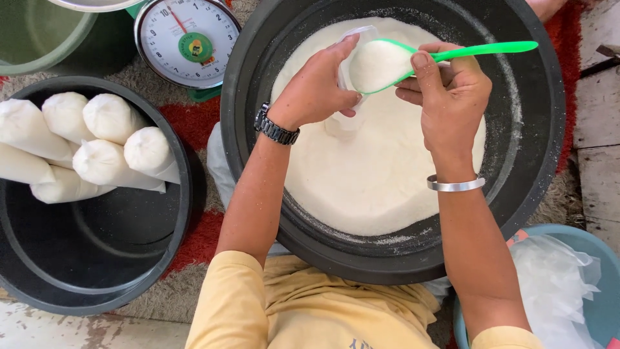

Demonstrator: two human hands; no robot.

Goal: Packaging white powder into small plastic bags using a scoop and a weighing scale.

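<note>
Observed over the large black tub [536,129], which holds a deep bed of white granular powder [381,174]: both hands work above its upper middle.

The right hand [449,90] is closed on the handle of a green plastic scoop [452,55], whose bowl is heaped with powder and tilts toward the left. The left hand [316,87] pinches a small clear plastic bag [352,71], holding its mouth against the scoop's lip; the bag hangs over the powder, partly hidden by the fingers.

Left of the tub, a black bucket [97,258] carries several filled white bags [106,148] across its rim. A dial weighing scale [187,42] stands just above and left of the tub. Below right of the tub, a blue basin [604,310] holds empty clear bags.

Judgement: the pour goes best with the bag mouth kept wide and directly under the scoop's lip, tilted slowly, both held above the tub so that spill falls back in.
</note>
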